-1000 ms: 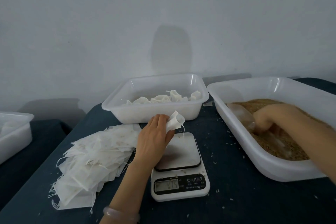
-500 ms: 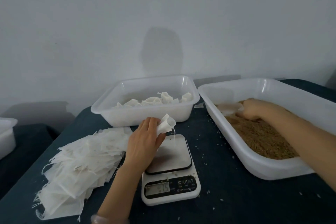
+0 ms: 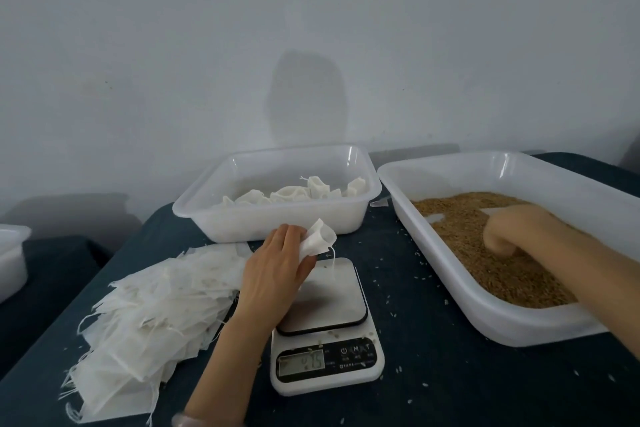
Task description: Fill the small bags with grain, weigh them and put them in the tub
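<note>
My left hand (image 3: 277, 274) pinches a small white bag (image 3: 318, 239) with its mouth open, held just above the back edge of the digital scale (image 3: 325, 333); a drawstring dangles over the platform. My right hand (image 3: 516, 229) is curled down in the brown grain (image 3: 467, 229) inside the large white tub (image 3: 450, 274) at the right. It grips a clear scoop that is blurred and mostly hidden. Behind the scale, a smaller white tub (image 3: 277, 225) holds several filled bags (image 3: 294, 192).
A heap of flat empty bags (image 3: 149, 315) lies left of the scale on the dark blue cloth. Loose grains are scattered around the scale. Part of another white tub (image 3: 10, 260) shows at the far left. A pale wall stands close behind.
My right hand with the scoop has swept from the tub's far left corner back toward the right through the grain. My left hand keeps the bag over the scale.
</note>
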Motion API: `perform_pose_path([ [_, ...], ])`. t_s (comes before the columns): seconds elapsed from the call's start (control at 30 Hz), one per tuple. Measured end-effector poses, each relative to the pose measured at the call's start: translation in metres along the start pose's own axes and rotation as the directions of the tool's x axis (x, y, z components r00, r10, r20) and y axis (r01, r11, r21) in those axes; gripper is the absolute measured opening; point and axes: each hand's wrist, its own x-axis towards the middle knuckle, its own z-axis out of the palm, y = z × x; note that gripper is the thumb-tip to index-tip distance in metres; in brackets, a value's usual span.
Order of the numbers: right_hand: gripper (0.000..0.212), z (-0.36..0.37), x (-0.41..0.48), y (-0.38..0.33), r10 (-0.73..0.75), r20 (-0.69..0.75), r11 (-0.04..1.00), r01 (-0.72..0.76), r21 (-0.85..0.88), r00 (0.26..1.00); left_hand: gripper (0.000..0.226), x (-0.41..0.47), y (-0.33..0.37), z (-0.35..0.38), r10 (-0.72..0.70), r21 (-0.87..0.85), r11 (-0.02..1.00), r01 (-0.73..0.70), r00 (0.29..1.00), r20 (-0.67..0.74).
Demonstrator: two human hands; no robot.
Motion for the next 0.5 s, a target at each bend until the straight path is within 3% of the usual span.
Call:
perform_pose_path([
  [0.07,0.059,-0.002,-0.012,-0.004,-0.091,0.114,0.996,0.092,-0.004,0.989,0.027,0.001,0.0,0.0,0.008,0.003,1.0,-0.008,1.0,-0.008],
  [0.13,0.055,-0.002,-0.021,-0.003,-0.183,0.147,0.98,0.168,0.109,0.972,0.028,0.001,0.001,0.0,0.015,0.008,1.0,-0.015,1.0,-0.008],
  [0.23,0.037,-0.002,-0.025,0.009,-0.205,0.095,0.914,0.156,0.373,0.974,0.029,0.0,0.002,0.0,0.026,0.013,1.0,-0.026,1.0,-0.002],
  [0.3,0.026,-0.001,-0.021,0.019,-0.16,-0.003,0.889,0.145,0.435,0.987,0.028,0.001,0.003,0.0,0.024,0.008,1.0,-0.024,1.0,-0.005],
  [0.37,0.038,0.002,-0.021,0.022,-0.096,-0.093,0.889,0.127,0.439,0.991,0.027,0.0,0.003,0.0,0.017,0.001,1.0,-0.017,1.0,-0.003],
  [0.5,0.046,0.013,-0.022,0.007,-0.114,-0.041,0.884,0.12,0.453,0.993,0.027,0.0,0.002,0.0,0.01,0.0,1.0,-0.01,1.0,0.005],
])
